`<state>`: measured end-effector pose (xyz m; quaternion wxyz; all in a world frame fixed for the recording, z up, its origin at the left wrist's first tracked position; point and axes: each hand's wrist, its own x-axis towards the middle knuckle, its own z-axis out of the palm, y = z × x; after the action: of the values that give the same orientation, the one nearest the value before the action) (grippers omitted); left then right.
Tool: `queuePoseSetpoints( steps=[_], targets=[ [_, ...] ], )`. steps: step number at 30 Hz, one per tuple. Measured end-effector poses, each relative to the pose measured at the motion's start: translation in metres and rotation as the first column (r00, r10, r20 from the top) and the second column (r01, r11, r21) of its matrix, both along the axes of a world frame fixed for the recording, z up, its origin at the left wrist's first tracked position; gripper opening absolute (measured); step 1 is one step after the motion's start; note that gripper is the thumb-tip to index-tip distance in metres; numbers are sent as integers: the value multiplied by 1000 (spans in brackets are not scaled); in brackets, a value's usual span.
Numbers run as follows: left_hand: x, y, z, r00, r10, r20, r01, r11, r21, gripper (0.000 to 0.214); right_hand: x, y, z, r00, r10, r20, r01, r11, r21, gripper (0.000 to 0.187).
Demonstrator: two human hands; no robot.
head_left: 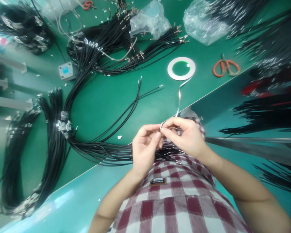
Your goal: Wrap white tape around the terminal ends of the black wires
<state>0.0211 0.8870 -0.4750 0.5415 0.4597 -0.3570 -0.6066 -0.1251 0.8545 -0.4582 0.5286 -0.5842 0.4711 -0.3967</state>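
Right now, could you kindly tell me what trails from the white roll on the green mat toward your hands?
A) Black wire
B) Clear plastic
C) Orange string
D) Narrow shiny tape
D: a narrow shiny strip runs off the roll down to the right hand.

Bright, even light; warped, blurry edges

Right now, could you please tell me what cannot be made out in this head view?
Head view, the wire end where the tape strip meets it: hidden by the left hand and right hand.
Head view, the shirt label: too small to read.
Head view, the orange-handled scissors at top: cut off by the top edge.
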Motion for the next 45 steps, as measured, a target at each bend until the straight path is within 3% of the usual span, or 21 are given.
queuePoseSetpoints(
  steps=[4, 8, 10, 13, 17, 23, 28, 33, 36, 45],
  targets=[
    [-2, 0, 2, 999, 16, 49, -15, 1000, -17, 15, 1, 1, 0, 1000, -26, -6, 26, 1000, 9, 12],
    [-8, 3, 3, 978, 105, 181, -81, 987, -135, 19, 3, 1, 1, 998, -57, 19, 56, 997, 47, 12],
    [-10, 5, 0, 933, 181, 310, -106, 964, -244, 21, 3, 0, 2, 997, -67, 50, 63, 995, 75, 13],
    [-10, 9, -8, 826, 272, 494, -54, 909, -412, 26, 1, 0, 1, 995, -69, 78, 62, 995, 79, 12],
    [-10, 12, -14, 749, 336, 571, -25, 875, -483, 30, -1, 1, -1, 995, -67, 75, 64, 997, 44, 9],
    [-11, 13, -8, 761, 342, 551, -117, 908, -402, 26, 2, 2, -6, 981, -84, 173, 81, 996, 26, 10],
    [-9, 11, 0, 780, 334, 530, -106, 904, -413, 24, 3, 5, -8, 983, -100, 152, 104, 994, -24, 9],
    [-8, 5, 2, 887, 284, 364, -164, 931, -327, 14, 0, 7, -6, 988, -41, 146, 61, 989, -132, 10],
    [-9, 3, 0, 938, 256, 234, -194, 946, -259, 12, 1, 9, -5, 994, -73, 86, 85, 984, -156, 9],
    [-10, 5, -3, 929, 315, 194, -275, 939, -208, 7, 6, 14, -4, 986, -164, 27, 166, 981, -102, 11]
  ],
)
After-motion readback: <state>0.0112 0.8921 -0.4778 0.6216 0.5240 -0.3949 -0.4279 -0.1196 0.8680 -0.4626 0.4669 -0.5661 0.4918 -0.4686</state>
